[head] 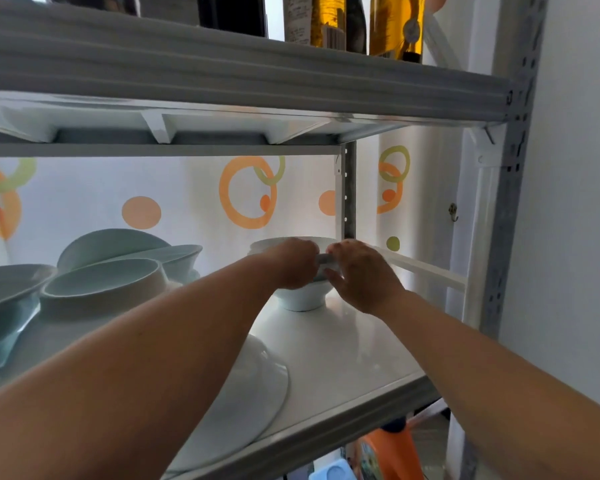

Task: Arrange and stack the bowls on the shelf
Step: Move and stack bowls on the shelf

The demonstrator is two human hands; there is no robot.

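Observation:
A white footed bowl stack stands at the back right of the white shelf. Both hands reach over its near side. My left hand curls over the rim on the left. My right hand grips the rim on the right, fingers curled round the edge. How many bowls are in the stack is hidden by the hands. A large white bowl lies upside down at the shelf's front. At the left sit pale blue bowls, some leaning on each other.
The shelf above hangs low over the bowls and carries bottles. A grey metal upright stands at the right, with a thin rail along the shelf's right side. An orange container shows below.

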